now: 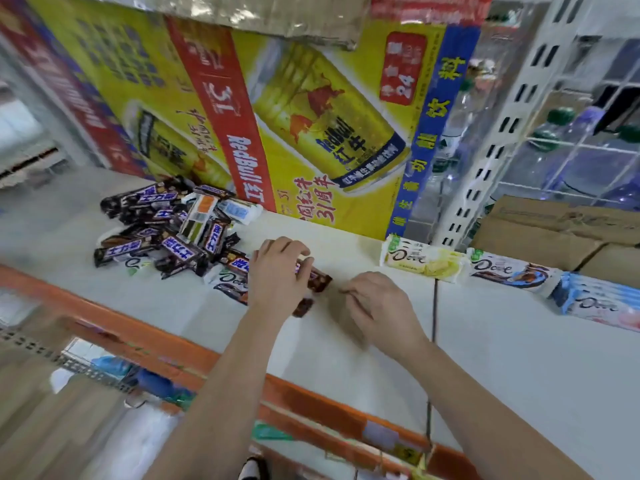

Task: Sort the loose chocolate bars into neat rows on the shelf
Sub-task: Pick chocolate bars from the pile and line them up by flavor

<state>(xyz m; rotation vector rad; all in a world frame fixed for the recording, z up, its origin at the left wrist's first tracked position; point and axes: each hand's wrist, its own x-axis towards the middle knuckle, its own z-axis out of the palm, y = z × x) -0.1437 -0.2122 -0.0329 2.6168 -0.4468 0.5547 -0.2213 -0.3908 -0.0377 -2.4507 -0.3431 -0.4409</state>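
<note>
A loose pile of dark brown chocolate bars [162,230] with blue-and-white lettering lies at the left of the white shelf [485,341]. My left hand [277,275] is shut on brown bars [317,280] at the pile's right edge; the end of another bar shows below it. My right hand [377,306] hovers just to the right, fingers curled, holding nothing I can see. To the right, three Dove bars lie side by side: a yellow one [420,259], a brown-and-white one [509,271] and a blue-and-pink one [599,301].
A big yellow Red Bull carton [311,116] stands behind the shelf. Cardboard boxes [561,233] sit at the back right beside a white perforated upright [491,143], with water bottles behind. An orange price rail [173,351] edges the shelf front.
</note>
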